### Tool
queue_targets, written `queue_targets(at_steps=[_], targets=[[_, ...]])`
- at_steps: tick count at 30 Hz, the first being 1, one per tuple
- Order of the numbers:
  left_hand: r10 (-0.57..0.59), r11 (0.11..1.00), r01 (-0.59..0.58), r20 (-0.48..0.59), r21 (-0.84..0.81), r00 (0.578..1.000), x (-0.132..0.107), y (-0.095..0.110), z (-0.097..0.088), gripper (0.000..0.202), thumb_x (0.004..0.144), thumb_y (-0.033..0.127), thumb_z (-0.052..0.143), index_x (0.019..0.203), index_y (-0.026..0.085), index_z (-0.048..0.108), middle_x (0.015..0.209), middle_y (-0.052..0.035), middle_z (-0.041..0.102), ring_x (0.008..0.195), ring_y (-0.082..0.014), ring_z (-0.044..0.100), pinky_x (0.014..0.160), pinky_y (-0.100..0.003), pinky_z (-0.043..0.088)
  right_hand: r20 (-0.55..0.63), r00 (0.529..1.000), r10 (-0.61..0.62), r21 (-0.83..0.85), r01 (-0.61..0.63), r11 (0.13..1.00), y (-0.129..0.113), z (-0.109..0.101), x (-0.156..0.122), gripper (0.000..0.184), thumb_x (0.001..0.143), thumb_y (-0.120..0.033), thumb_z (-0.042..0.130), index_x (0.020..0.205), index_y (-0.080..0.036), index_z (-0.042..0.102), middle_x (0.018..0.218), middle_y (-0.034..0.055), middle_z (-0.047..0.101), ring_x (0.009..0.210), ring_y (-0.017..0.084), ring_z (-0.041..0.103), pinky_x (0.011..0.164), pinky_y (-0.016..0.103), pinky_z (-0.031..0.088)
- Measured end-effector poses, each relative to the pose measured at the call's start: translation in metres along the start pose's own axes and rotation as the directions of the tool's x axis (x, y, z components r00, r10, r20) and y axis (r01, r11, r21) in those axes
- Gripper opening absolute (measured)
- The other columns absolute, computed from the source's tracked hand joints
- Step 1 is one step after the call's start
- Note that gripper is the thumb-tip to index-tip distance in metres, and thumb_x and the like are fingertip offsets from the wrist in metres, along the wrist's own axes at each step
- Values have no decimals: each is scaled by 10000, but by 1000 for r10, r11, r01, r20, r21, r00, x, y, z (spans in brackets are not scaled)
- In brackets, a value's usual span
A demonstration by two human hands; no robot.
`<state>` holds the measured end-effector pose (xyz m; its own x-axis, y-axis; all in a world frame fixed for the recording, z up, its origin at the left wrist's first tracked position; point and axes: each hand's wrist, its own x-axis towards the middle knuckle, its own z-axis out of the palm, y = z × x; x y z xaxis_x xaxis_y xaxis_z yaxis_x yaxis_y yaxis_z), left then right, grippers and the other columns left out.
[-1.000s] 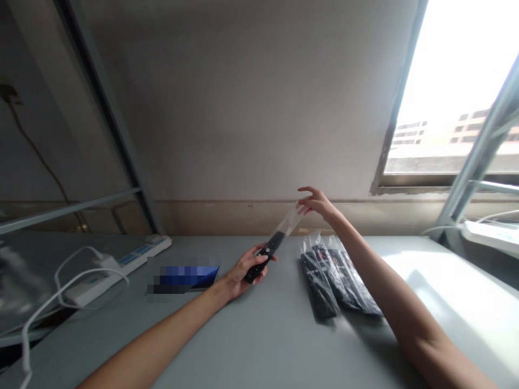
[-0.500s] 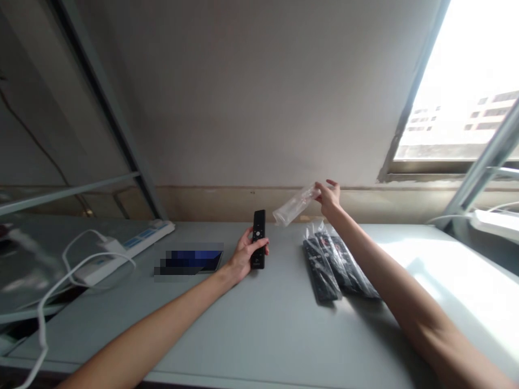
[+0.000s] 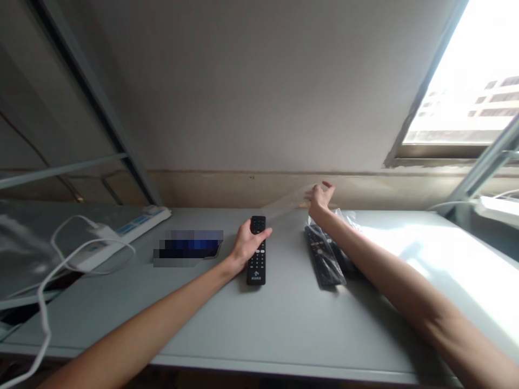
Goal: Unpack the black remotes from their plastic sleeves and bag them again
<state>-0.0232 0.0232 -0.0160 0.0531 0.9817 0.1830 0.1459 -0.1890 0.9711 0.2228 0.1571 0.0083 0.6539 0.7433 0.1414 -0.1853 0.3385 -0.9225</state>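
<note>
Left hand (image 3: 244, 244) curls over the upper half of a black remote (image 3: 257, 266), fingers draped across its top and thumb along its near side, pressing it flat on the grey table (image 3: 284, 324). The remote lies face up, buttons showing, its long axis pointing away from the person, its lower end jutting out from under the palm.

Right hand (image 3: 319, 196) is raised above the table's far edge, to the right of the remote and clear of it, fingers closed on one end of a clear bag (image 3: 286, 203). The bag trails left from the fingers toward the wall and is smeared by motion, so its shape is hard to read; it hangs above and just beyond the remote's far end.

Under the right forearm, a short row of wrapped remotes (image 3: 324, 262) lies on the table, side by side, near the bare remote but apart from it. Left of the left hand sits a flat dark device (image 3: 188, 249), blurred out. Farther left, a white power strip (image 3: 138, 227) and a looping white cable (image 3: 73, 254). A bright window (image 3: 466, 108) fills the upper right.
</note>
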Motion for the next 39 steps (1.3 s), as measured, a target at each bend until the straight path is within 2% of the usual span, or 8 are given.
queue_targets(at_steps=[6,10,14,19,25,30,36,39], targets=[[199,848,-225,106,479,974,5,-17,2,482,707,99,731,1147,226,580,1146,-65,625,1150,-279,612,1096,-483,472,20,992,-123,27,122,992,-4,8,-21,519,831,-191,518,1322,-308,393,1011,-24,577,726,135,694,560,231,555],[308,788,-335,141,516,941,-1,-15,2,530,763,83,680,1247,238,527,1307,-100,560,1318,-299,553,1176,-509,444,50,998,-31,0,31,1000,7,14,-34,535,756,-173,554,1260,-280,408,901,-44,575,739,151,680,589,243,557],[379,733,-487,309,475,872,-9,-6,3,573,800,56,642,1327,247,525,1396,-114,541,1408,-301,519,1249,-512,398,49,999,2,-50,1,999,16,16,-44,562,643,-152,576,1186,-251,469,799,-70,526,652,133,555,558,220,463],[296,749,-487,431,449,853,-14,0,4,619,834,133,684,1424,222,520,1467,-131,545,1447,-302,520,1276,-481,399,106,993,-54,-95,64,993,11,17,-53,477,537,-147,560,1007,-222,585,761,-70,441,612,115,398,523,225,315],[154,596,-404,396,694,905,-15,7,4,442,907,191,633,1345,224,677,1646,-136,464,1672,-408,142,1337,-641,206,101,984,-143,-72,151,986,2,18,-59,566,521,-161,546,1083,-234,546,835,-63,448,658,116,428,576,231,350],[31,608,-359,431,708,902,-13,8,1,652,965,256,569,1609,236,471,1728,-146,376,1643,-354,286,1342,-604,217,70,984,-163,-82,169,982,-6,16,-52,514,575,-182,568,1083,-236,521,814,-65,447,672,127,438,612,243,379],[17,620,-421,525,663,851,-3,2,-7,658,1008,259,481,1659,210,400,1738,-135,383,1634,-281,329,1352,-534,228,-27,969,-246,-108,241,964,-49,5,-25,481,663,-180,572,1130,-259,488,954,-19,517,841,166,526,788,310,476],[43,624,-426,515,655,856,-1,0,-9,612,993,248,491,1600,172,485,1690,-147,462,1604,-297,391,1334,-523,289,135,892,-430,-208,450,868,-59,-13,-33,404,713,-196,555,1114,-243,565,1032,41,613,997,231,608,923,410,509]])
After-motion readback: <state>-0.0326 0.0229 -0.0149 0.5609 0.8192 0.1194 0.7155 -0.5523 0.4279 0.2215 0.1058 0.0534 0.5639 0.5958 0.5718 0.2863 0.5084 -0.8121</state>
